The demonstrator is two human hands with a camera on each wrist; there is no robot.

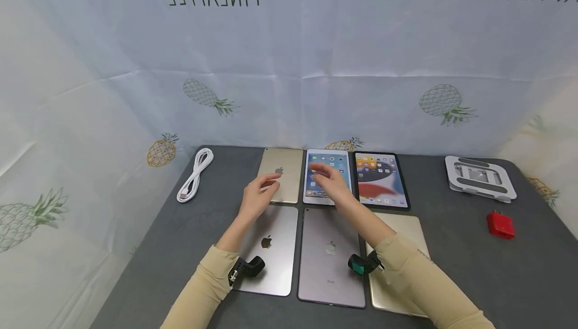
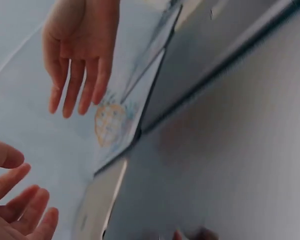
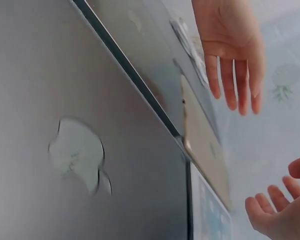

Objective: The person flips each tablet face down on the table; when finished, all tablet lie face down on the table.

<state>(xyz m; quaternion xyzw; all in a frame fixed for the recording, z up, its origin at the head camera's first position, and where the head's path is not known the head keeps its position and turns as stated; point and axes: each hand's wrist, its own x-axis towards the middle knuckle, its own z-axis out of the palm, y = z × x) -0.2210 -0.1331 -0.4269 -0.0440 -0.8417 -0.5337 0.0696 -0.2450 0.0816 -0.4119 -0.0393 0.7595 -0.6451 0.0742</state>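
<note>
**Both hands open above the back row of tablets**

From the head view I see my left hand (image 1: 258,196) hovering with its fingers relaxed and spread over the near edge of the gold tablet lying face down (image 1: 281,175) at the left of the back row. It grips nothing; I cannot tell whether the fingertips touch the metal back. My right hand (image 1: 331,181) hangs over the white-framed tablet with its lit screen up (image 1: 327,176), just beside the gold one, fingers straight and loose, holding nothing either. The two palms face each other across the seam between those two tablets.

To the right of the white one lies a black-framed tablet with a lit home screen (image 1: 381,179). The front row holds a silver tablet face down (image 1: 271,249) under my left forearm, a grey tablet face down (image 1: 331,256) in the middle, and a second gold tablet (image 1: 399,264) under my right sleeve.

On the grey tabletop (image 1: 474,269) a coiled white cable (image 1: 195,174) lies at the left, a white folding stand (image 1: 480,177) and a small red charger block (image 1: 500,225) at the right.
</note>
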